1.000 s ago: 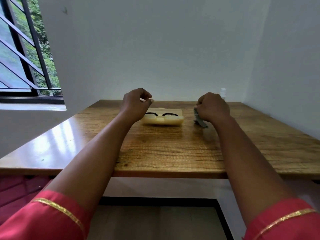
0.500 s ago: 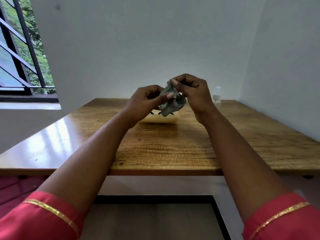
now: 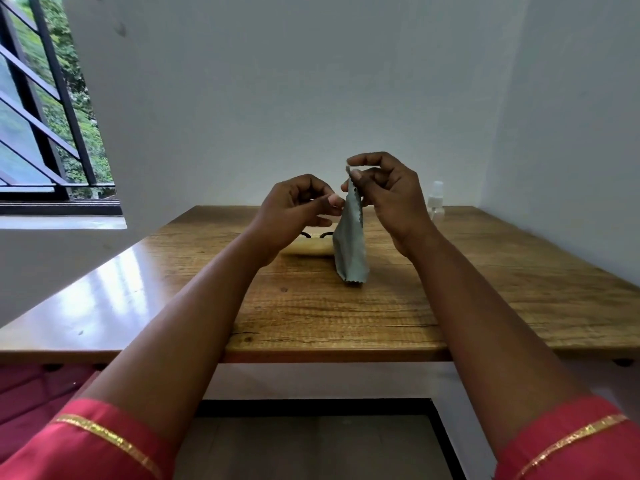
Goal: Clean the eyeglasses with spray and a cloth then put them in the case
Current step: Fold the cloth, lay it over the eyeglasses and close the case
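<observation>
A grey cleaning cloth (image 3: 350, 244) with a zigzag edge hangs down above the wooden table (image 3: 346, 306). My right hand (image 3: 384, 192) pinches its top corner between thumb and forefinger. My left hand (image 3: 298, 206) is beside it, fingertips touching the cloth's left edge near the top. Behind the cloth and my left hand lies the open pale yellow case (image 3: 310, 249), with the black-rimmed eyeglasses (image 3: 317, 235) lying in it, mostly hidden. A small clear spray bottle (image 3: 435, 202) stands at the table's back right.
White walls close off the table at the back and on the right. A barred window (image 3: 45, 109) is at the left. The table's front edge runs under my forearms.
My right hand picked the cloth up from the table, both hands held it bunched together, and now it hangs unfolded from my right fingers while the left hand has slid to its edge.
</observation>
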